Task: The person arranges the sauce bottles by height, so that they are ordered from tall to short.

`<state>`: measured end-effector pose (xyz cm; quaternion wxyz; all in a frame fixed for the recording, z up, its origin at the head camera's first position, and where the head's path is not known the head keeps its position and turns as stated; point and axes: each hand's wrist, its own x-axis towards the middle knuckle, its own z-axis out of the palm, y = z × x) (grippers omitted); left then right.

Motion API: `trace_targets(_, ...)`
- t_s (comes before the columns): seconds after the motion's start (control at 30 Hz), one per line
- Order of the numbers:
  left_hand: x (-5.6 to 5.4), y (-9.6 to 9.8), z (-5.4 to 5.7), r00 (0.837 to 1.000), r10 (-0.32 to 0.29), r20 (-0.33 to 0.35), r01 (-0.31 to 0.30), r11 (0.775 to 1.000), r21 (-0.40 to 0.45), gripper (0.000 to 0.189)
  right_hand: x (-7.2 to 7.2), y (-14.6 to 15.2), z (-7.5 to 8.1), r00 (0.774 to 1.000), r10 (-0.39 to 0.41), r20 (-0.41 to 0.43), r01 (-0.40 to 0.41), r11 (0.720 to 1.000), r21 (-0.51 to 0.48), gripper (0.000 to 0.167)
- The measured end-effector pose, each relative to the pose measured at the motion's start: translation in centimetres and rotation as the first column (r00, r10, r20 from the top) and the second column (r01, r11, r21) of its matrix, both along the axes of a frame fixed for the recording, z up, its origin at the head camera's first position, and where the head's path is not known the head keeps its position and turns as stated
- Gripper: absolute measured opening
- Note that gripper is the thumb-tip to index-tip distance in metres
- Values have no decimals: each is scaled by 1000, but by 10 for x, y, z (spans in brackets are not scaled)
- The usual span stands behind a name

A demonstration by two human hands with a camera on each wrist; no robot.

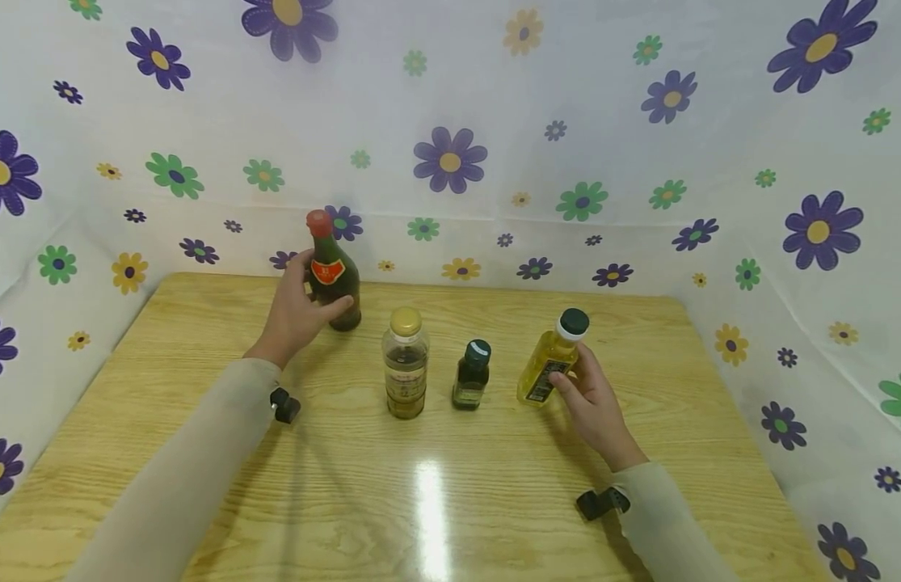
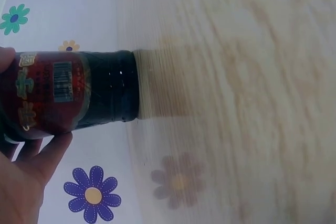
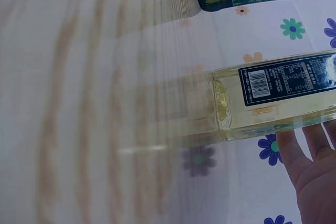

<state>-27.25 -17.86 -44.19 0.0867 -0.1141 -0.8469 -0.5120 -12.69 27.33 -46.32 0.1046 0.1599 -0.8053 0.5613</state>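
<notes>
My left hand (image 1: pixel 296 311) grips a dark green glass bottle (image 1: pixel 337 284) with a red cap, near the back left of the table. In the left wrist view its red label with a barcode (image 2: pixel 63 82) shows, and fingers wrap its side. On the right, my right hand (image 1: pixel 594 402) holds a clear bottle of yellow oil (image 1: pixel 548 368) with a dark green cap, thumb across the front and the bottle tilted a little. The right wrist view shows its black label (image 3: pixel 289 78) and its square base close to the tabletop.
Between the hands stand a clear bottle with a gold cap (image 1: pixel 405 364), partly filled with brown liquid, and a small dark green bottle (image 1: pixel 471 376). All are on a wooden table (image 1: pixel 348 501). A flowered white cloth (image 1: pixel 392 105) hangs behind and along both sides.
</notes>
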Motion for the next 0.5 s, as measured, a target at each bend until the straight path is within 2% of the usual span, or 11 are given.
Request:
trace_targets(0.27, -7, -5, -2, 998, -60, 17, 59, 998, 38, 94, 1, -1, 2, 1000, -9, -6, 8, 1000, -13, 57)
trace_targets(0.5, -4, -4, 4, 994, -86, 65, 81, 994, 75, 91, 2, -1, 2, 1000, -23, 10, 23, 1000, 0, 57)
